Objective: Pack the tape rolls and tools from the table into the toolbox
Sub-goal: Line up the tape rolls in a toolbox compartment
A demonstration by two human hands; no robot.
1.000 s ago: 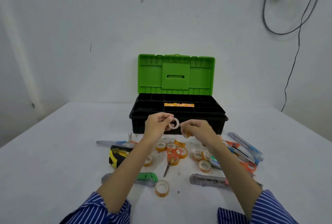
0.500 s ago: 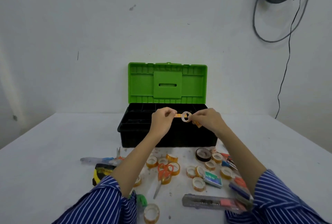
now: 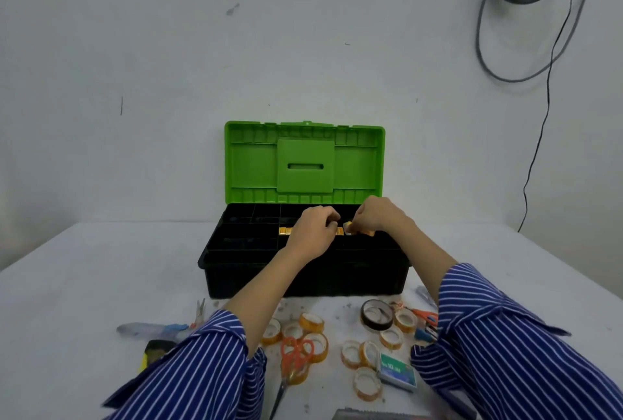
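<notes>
Both our hands over the open toolbox tray

Our left hand [image 3: 312, 227] curls, its hold unclear; our right hand [image 3: 374, 215] pinches a small amber tape roll [image 3: 348, 227] above the black green-lidded plastic toolbox [image 3: 305, 276] at the table's far middle.

My left hand [image 3: 312, 229] hides part of the tape row [image 3: 285, 231]; the utility knife [image 3: 377, 415] is cut off by the bottom edge.

Black toolbox [image 3: 303, 279] with green lid upright, amber tape rolls [image 3: 285, 230] rowed in its tray, more tape rolls [image 3: 312, 322] and orange scissors [image 3: 294, 357] on the table before the toolbox
</notes>
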